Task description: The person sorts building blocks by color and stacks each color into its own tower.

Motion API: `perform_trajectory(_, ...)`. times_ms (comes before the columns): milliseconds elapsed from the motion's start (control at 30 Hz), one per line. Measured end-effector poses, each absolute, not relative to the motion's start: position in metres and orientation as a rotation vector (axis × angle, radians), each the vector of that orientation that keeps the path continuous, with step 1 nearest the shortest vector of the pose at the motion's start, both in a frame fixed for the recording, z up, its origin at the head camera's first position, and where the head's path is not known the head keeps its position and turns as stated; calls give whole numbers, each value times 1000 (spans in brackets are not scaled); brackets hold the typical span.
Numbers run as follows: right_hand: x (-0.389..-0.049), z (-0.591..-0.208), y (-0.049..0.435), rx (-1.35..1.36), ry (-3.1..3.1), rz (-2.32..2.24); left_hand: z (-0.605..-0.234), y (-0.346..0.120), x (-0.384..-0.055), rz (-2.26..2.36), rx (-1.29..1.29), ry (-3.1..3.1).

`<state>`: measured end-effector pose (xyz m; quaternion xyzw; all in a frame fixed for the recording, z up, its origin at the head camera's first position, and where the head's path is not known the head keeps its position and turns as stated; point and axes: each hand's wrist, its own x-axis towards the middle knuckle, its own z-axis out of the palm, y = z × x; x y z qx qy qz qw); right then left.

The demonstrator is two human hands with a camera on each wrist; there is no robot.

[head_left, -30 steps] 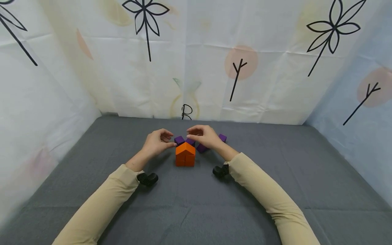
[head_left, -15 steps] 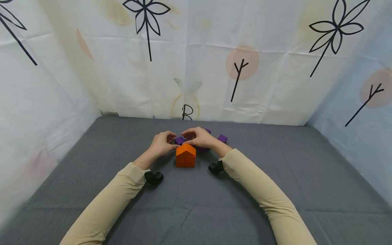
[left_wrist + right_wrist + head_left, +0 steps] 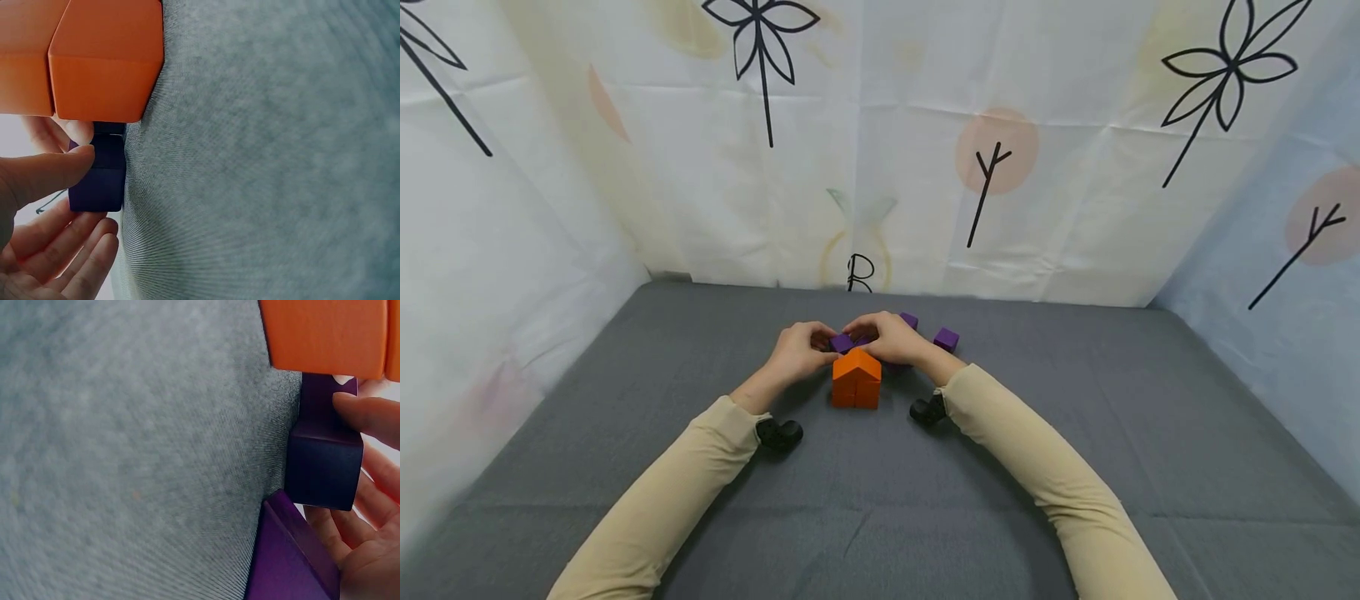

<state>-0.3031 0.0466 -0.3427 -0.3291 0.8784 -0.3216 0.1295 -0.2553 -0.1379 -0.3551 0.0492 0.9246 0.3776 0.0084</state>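
Note:
An orange house shape (image 3: 856,385) built of blocks with a peaked top stands in the middle of the grey table. Just behind it are two purple blocks, partly hidden by the hands. My left hand (image 3: 797,348) pinches the left purple block (image 3: 842,343), thumb (image 3: 62,169) on its near side and fingers on the far side. From the other side my right hand (image 3: 891,339) grips the right purple block (image 3: 325,470), with its thumb (image 3: 365,415) in front and fingers curled behind. In the left wrist view the fingertips of the right hand show beyond the left purple block (image 3: 97,187).
A purple block with a slanted face (image 3: 294,553) lies close to the right hand. Farther back are another purple block (image 3: 909,320) and a purple cube (image 3: 946,339). Patterned white cloth (image 3: 910,208) hangs behind the grey tabletop (image 3: 1000,500).
My right hand has moved left and my left hand slightly right, so they are closer together around the two purple blocks. A purple block behind the right hand has come into view.

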Motion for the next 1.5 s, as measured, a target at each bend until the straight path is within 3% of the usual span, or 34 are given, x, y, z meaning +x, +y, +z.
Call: perform_trajectory(1500,-282,-307,67,-913,2536,-1366,-299,-122,-239,1304,269,2932)
